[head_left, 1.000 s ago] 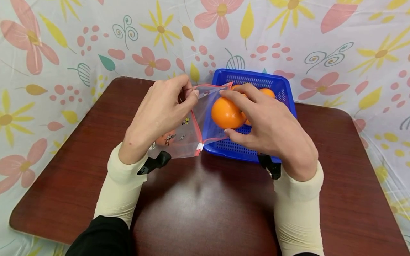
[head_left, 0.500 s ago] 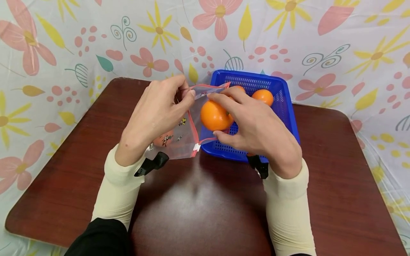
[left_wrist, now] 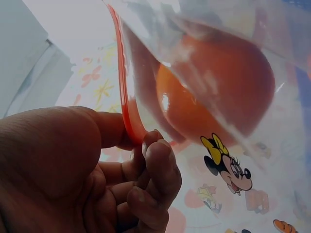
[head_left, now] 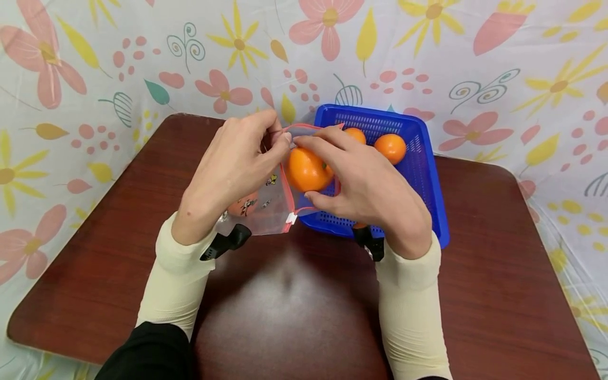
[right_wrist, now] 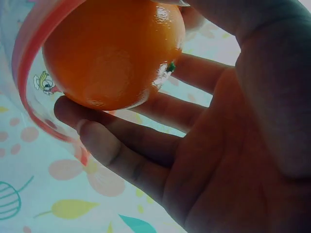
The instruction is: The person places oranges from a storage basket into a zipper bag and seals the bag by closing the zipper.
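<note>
Pinching the red-edged rim of the clear zip bag (head_left: 266, 203) between thumb and curled fingers, your left hand (head_left: 233, 169) is holding the bag's mouth open just left of the blue basket (head_left: 429, 174). An orange already inside the bag (head_left: 243, 205) is showing through the printed plastic, under your left wrist and to the left of the basket. At the basket's left edge, your right hand (head_left: 366, 184) is gripping a second orange (head_left: 307, 169), fingers curved over the top and thumb beneath, and is holding it right at the bag's open mouth, with the red rim curving around its side in the right wrist view. Whether the fruit is already past the rim cannot be told. Inside the basket, two more oranges are sitting toward the back wall: one (head_left: 356, 135) partly hidden behind your right fingers, the other (head_left: 390, 148) in plain view to its right. The basket is resting on the brown table (head_left: 294, 306), toward its far edge.
</note>
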Available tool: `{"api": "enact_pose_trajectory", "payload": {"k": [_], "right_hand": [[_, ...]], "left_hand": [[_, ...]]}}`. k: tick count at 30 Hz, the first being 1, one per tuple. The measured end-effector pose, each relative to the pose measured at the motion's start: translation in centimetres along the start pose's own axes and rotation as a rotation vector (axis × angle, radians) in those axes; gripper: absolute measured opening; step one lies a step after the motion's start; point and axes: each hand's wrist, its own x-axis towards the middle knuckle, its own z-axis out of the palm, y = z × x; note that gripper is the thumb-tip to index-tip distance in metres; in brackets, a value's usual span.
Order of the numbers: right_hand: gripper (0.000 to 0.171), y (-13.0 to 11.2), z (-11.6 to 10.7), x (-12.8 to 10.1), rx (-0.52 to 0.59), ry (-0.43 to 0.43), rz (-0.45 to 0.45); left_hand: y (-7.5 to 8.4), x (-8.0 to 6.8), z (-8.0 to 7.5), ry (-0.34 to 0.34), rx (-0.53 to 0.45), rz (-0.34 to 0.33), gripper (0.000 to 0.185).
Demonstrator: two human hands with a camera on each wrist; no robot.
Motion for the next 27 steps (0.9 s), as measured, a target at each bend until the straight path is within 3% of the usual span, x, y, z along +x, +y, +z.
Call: {"api": "enact_pose_trajectory", "payload": {"k": [8, 19, 27], "right_hand": [[0.069, 0.4, 0.8, 1.0, 0.009, -0.118, 0.089], [0.059, 0.5, 2.3, 2.5, 0.028, -0.132, 0.078], [0.068, 0.8, 3.5, 2.9, -0.031, -0.194, 0.169]], "left_hand": [[-0.1, 0.0, 0.1, -0.008, 0.007, -0.010, 0.020], [-0.1, -0.2, -0.3, 0.005, 0.007, -0.034, 0.020], [-0.2, 0.0, 0.0, 0.003, -0.005, -0.014, 0.020]]}}
